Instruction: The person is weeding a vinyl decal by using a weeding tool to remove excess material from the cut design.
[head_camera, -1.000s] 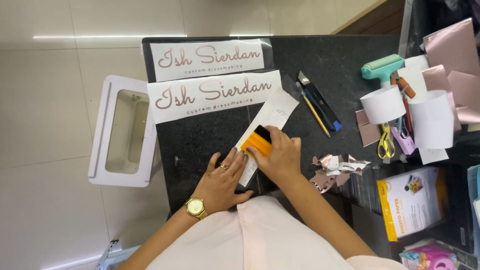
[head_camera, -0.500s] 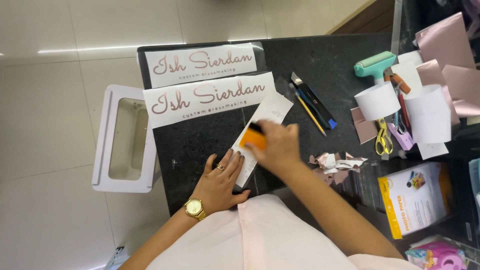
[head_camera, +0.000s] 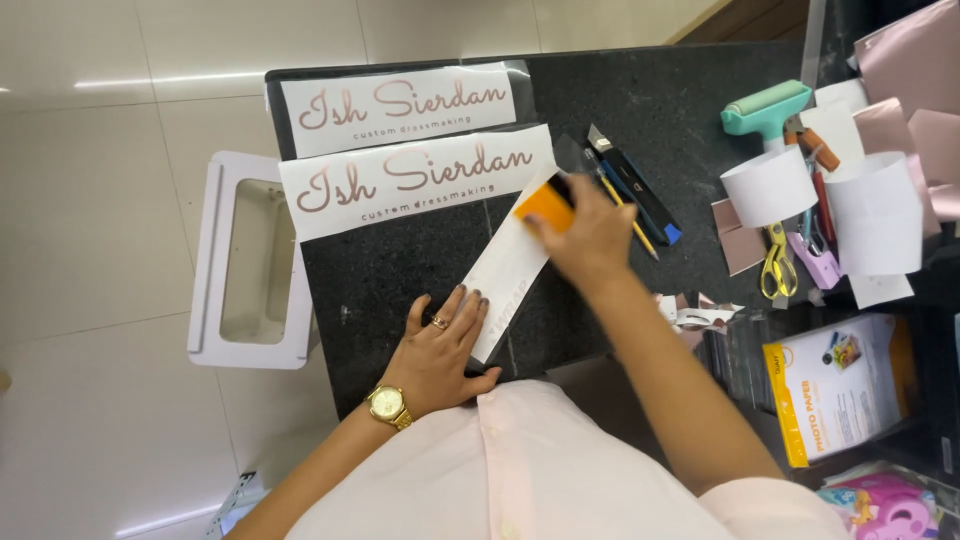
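A black table (head_camera: 420, 270) holds a long white strip (head_camera: 510, 265). The left hand (head_camera: 440, 350) lies flat on the strip's near end, fingers spread wide. The right hand (head_camera: 590, 235) grips a small orange scraper (head_camera: 545, 205) on the strip's far end.

Two long white sign strips (head_camera: 400, 105) (head_camera: 415, 180) with rose-gold lettering lie at the counter's far edge; a yellow-and-white paper package (head_camera: 840, 385) stands at the right.
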